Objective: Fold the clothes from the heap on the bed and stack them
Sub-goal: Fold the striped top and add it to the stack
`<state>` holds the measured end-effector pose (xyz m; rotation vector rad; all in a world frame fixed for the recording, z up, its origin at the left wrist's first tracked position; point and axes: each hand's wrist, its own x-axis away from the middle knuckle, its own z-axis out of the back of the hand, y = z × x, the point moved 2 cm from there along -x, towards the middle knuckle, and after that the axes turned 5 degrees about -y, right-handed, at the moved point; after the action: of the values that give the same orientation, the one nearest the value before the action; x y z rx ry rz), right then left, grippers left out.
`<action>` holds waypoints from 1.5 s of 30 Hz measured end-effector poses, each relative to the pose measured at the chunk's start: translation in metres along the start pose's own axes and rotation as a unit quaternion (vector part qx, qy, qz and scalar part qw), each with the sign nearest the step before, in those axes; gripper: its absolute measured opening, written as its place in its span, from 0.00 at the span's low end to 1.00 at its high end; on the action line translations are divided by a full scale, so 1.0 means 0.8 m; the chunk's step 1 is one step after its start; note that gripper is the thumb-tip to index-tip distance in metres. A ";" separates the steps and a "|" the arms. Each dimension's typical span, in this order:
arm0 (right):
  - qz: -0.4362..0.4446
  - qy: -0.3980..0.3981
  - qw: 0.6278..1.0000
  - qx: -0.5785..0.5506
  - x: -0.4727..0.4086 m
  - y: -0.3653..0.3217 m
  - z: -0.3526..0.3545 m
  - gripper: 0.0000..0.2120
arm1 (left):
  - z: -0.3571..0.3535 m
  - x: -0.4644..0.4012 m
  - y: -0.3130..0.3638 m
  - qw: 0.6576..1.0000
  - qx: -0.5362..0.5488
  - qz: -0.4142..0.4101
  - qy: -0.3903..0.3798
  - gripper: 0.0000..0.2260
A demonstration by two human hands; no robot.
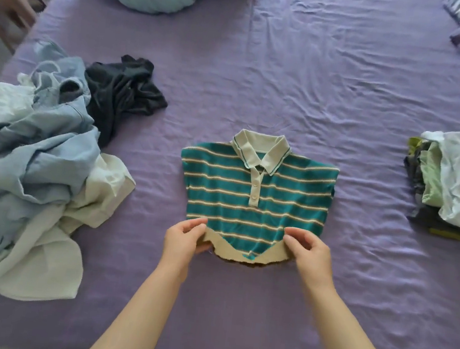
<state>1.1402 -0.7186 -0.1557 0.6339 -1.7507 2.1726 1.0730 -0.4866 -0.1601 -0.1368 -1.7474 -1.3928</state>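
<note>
Polo shirt first: the small teal knit polo shirt with cream stripes and a cream collar [256, 195] lies face up and flat in the middle of the purple bedsheet [321, 84], collar pointing away from me, sides apparently tucked in already. I judge I'm mid-fold on this garment, at the step of bringing the hem up toward the collar. My left hand [183, 238] pinches the cream ribbed hem band [245, 253] at its left corner, thumb and fingers closed on the fabric; my right hand [310, 252] pinches the right corner the same way, and the band lifts slightly between them. The next move calls for raising both corners evenly and laying them over near the collar, keeping the edges square. Left of the polo sits the unfolded heap of pale blue and white clothes [27, 161], with a crumpled dark garment [123, 91] beyond it. Right of the polo stands the stack of folded clothes [456, 184], where this one should go.
</note>
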 end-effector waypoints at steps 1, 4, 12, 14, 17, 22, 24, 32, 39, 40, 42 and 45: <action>-0.012 0.004 1.000 -0.024 -0.015 -0.008 0.001 0.09 | -0.003 -0.015 0.016 1.000 0.006 0.008 -0.010 0.12; -0.040 0.019 0.997 -0.057 -0.066 -0.025 0.005 0.08 | -0.015 -0.062 0.053 0.999 -0.018 0.016 -0.045 0.16; -0.042 -0.028 0.993 0.111 -0.191 -0.029 -0.010 0.20 | -0.045 -0.176 0.077 0.950 -0.300 -0.069 -0.062 0.08; -0.036 -0.022 0.983 0.178 -0.206 -0.021 -0.015 0.17 | -0.049 -0.198 0.078 0.926 -0.363 -0.084 -0.053 0.07; -0.025 0.021 0.982 0.188 -0.219 -0.019 -0.016 0.07 | -0.051 -0.220 0.081 0.928 -0.357 -0.090 -0.057 0.09; 0.013 0.093 0.980 0.174 -0.238 -0.037 -0.002 0.06 | -0.063 -0.247 0.092 0.948 -0.298 -0.093 -0.065 0.10; 0.041 0.132 0.973 0.185 -0.246 -0.051 0.003 0.07 | -0.074 -0.251 0.100 0.952 -0.277 -0.117 -0.052 0.13; 0.074 0.127 0.953 0.265 -0.303 -0.091 0.001 0.10 | -0.111 -0.286 0.140 0.939 -0.312 -0.142 0.013 0.13; 0.085 0.096 0.919 0.374 -0.308 -0.075 -0.015 0.20 | -0.127 -0.264 0.127 0.844 -0.468 -0.256 0.049 0.10; 0.128 0.084 0.895 0.419 -0.298 -0.070 -0.018 0.22 | -0.134 -0.250 0.117 0.798 -0.506 -0.325 0.031 0.11; 0.197 0.051 0.845 0.494 -0.279 -0.055 -0.024 0.24 | -0.153 -0.226 0.087 0.724 -0.559 -0.404 -0.034 0.14; 0.222 -0.019 0.778 0.587 -0.258 -0.025 -0.021 0.22 | -0.178 -0.211 0.039 0.663 -0.657 -0.342 -0.106 0.23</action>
<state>1.3256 -0.6866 -0.2447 0.4778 -0.2960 3.4962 1.2728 -0.5249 -0.2523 -0.4509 -0.5171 -3.0928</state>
